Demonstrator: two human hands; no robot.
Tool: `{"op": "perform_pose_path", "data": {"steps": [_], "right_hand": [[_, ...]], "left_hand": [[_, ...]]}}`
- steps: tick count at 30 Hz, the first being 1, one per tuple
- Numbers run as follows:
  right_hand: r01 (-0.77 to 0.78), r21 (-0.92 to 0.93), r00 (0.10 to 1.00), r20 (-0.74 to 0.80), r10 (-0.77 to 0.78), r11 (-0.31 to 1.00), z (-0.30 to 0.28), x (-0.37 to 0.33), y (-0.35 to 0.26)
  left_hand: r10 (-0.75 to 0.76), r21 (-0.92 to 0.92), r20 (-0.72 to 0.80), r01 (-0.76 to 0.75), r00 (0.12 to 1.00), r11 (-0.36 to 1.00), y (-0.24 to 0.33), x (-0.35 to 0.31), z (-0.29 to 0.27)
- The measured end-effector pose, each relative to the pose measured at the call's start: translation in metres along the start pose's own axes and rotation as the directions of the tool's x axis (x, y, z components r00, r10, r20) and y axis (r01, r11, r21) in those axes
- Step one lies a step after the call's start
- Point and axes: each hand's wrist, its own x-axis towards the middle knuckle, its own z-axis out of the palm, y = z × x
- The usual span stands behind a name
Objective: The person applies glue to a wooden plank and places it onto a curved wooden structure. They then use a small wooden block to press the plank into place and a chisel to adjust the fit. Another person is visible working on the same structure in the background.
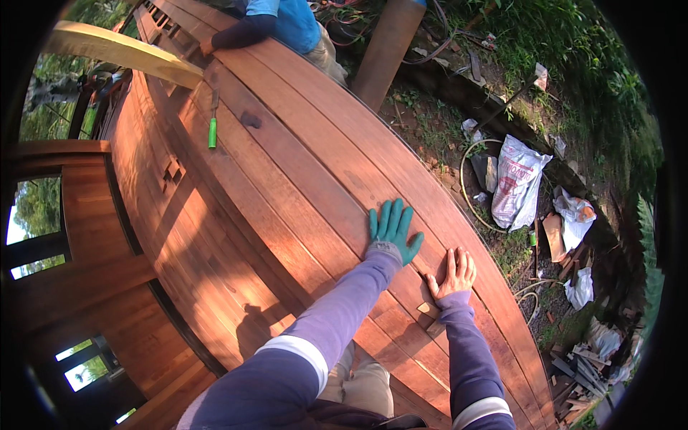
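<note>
My left hand [391,231], in a green glove with a grey cuff, lies with fingers spread on reddish-brown wooden planks [287,172]. Bare and close beside it, my right hand [451,274] rests on the same planks, its fingers stretched out. Neither hand holds anything. By my right wrist is a small wooden block [428,310], partly hidden by the sleeve. Farther off to the left lies a chisel-like tool with a green handle [213,133], well away from both hands.
A pale timber beam [122,50] crosses the far left. At the far edge a person in a blue shirt [297,27] leans an arm on the planks. Lower ground at right holds a white sack [519,183], a hose loop, and scrap wood [584,376]. Wooden panels with openings stand left.
</note>
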Motion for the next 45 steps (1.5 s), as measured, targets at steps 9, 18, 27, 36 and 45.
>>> {"op": "perform_pose_path", "data": {"steps": [9, 18, 27, 36, 45], "right_hand": [[0.059, -0.013, 0.998, 0.030, -0.058, 0.998, -0.003, -0.002, 0.000], [0.050, 0.044, 0.998, 0.030, -0.051, 0.998, -0.005, -0.002, 0.002], [0.189, 0.316, 0.980, -0.117, -0.159, 0.930, -0.023, 0.026, -0.002], [0.176, 0.259, 0.976, 0.079, -0.202, 0.950, -0.052, 0.027, -0.023], [0.114, 0.356, 0.992, 0.007, -0.125, 0.928, -0.080, 0.027, -0.043]], "left_hand": [[-0.057, -0.046, -0.084, 0.053, 0.995, 0.998, -0.002, -0.001, 0.002], [-0.351, -0.002, -0.131, 0.353, 0.927, 0.935, -0.064, -0.057, -0.035], [-0.322, 0.164, -0.009, 0.319, 0.947, 0.933, -0.061, -0.062, -0.023], [-0.336, 0.137, -0.021, 0.335, 0.942, 0.932, -0.062, -0.065, -0.021], [-0.306, 0.120, -0.086, 0.315, 0.948, 0.942, -0.064, -0.067, -0.018]]}}
